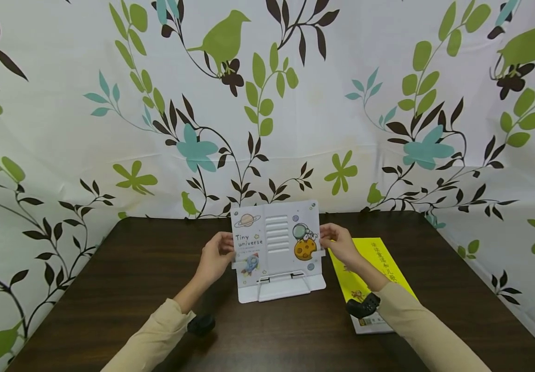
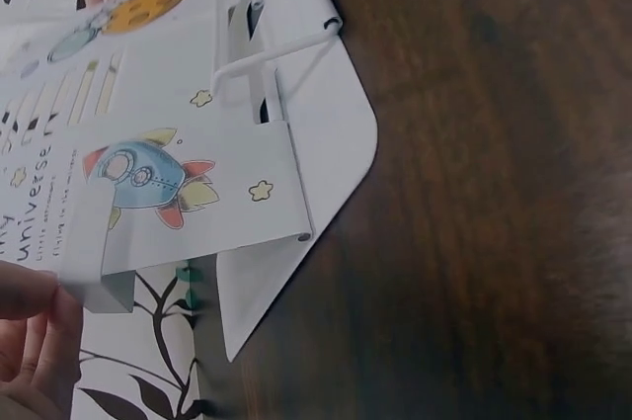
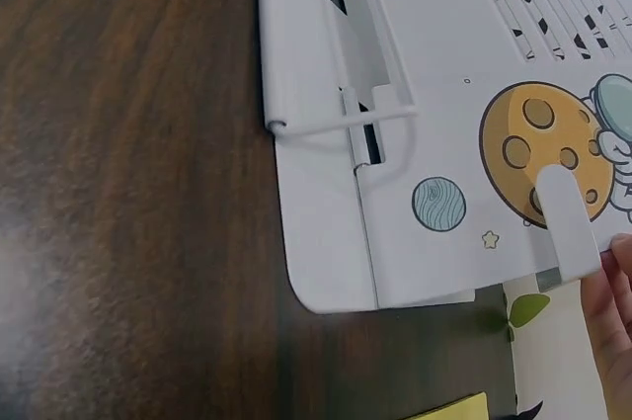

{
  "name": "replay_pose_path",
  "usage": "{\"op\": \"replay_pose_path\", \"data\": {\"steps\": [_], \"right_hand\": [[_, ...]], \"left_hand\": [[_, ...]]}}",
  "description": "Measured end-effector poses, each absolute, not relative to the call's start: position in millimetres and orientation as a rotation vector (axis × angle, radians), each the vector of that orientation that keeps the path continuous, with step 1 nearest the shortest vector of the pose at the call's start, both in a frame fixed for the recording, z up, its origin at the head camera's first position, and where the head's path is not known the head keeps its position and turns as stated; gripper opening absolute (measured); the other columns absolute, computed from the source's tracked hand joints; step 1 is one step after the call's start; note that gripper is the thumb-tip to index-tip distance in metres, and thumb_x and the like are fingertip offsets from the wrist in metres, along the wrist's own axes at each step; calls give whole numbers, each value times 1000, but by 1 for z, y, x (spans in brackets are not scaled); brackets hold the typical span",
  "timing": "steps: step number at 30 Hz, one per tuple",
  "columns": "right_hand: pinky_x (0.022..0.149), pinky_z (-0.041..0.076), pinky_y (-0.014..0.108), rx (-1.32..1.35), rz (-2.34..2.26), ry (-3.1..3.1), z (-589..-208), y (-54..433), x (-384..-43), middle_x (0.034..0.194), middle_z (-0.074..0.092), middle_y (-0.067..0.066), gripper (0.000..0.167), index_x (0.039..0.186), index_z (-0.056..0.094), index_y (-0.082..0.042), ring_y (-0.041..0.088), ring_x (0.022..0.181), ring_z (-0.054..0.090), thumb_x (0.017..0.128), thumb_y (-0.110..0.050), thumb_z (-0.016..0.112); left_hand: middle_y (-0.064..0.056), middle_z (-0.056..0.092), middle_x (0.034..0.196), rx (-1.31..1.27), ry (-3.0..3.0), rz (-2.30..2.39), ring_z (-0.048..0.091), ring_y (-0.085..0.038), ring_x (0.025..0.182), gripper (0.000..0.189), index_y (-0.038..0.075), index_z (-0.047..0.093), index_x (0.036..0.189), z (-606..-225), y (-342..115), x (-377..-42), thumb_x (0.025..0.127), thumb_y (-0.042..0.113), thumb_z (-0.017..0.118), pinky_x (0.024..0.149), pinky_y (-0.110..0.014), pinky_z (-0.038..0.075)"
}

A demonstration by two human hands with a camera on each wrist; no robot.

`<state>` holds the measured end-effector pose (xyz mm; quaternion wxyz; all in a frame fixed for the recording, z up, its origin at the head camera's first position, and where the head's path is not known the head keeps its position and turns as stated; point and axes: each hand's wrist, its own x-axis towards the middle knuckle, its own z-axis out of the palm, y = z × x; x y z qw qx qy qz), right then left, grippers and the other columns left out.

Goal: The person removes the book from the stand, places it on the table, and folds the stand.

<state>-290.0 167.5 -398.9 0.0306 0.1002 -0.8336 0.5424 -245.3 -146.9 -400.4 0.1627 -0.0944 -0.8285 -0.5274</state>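
A white book stand (image 1: 274, 266) printed with a planet, a rocket and an astronaut stands upright on the dark table, leaning back. Its base plate lies on the tabletop, and a white wire page holder (image 3: 346, 124) crosses its lower front. My left hand (image 1: 214, 258) pinches the panel's left edge beside the side clip, thumb in front. On the opposite edge, my right hand (image 1: 339, 245) grips the panel near the other clip (image 3: 568, 227). Most of the fingers behind the panel are hidden.
A yellow book (image 1: 379, 253) lies flat on the table to the right, partly under my right forearm. The dark wooden table (image 1: 155, 268) ends at the back against a white curtain (image 1: 295, 103) patterned with leaves and birds.
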Motion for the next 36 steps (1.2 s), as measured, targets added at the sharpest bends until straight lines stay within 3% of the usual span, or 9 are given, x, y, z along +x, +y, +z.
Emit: {"op": "replay_pose_path", "data": {"steps": [18, 27, 36], "right_hand": [[69, 47, 20, 295, 1686, -2533, -401, 158, -309, 96, 58, 19, 27, 112, 58, 5, 24, 83, 53, 85, 6, 56], [71, 46, 23, 225, 1683, -2554, -402, 154, -314, 97, 58, 17, 27, 113, 58, 3, 23, 82, 52, 86, 5, 55], [74, 47, 22, 208, 1684, -2546, -400, 153, -309, 100, 58, 18, 29, 116, 56, 3, 24, 87, 53, 87, 3, 55]], "left_hand": [[-14, 59, 89, -233, -2317, -1541, 59, -24, 78, 33, -3, 53, 100, -405, -134, -210, 71, -17, 59, 64, -22, 47], [-13, 60, 89, -242, -2295, -1576, 61, -24, 77, 33, -2, 53, 99, -407, -130, -202, 70, -17, 62, 67, -29, 48], [-14, 59, 90, -250, -2295, -1627, 61, -24, 78, 33, -3, 53, 98, -406, -132, -201, 70, -17, 63, 62, -22, 50]]}}
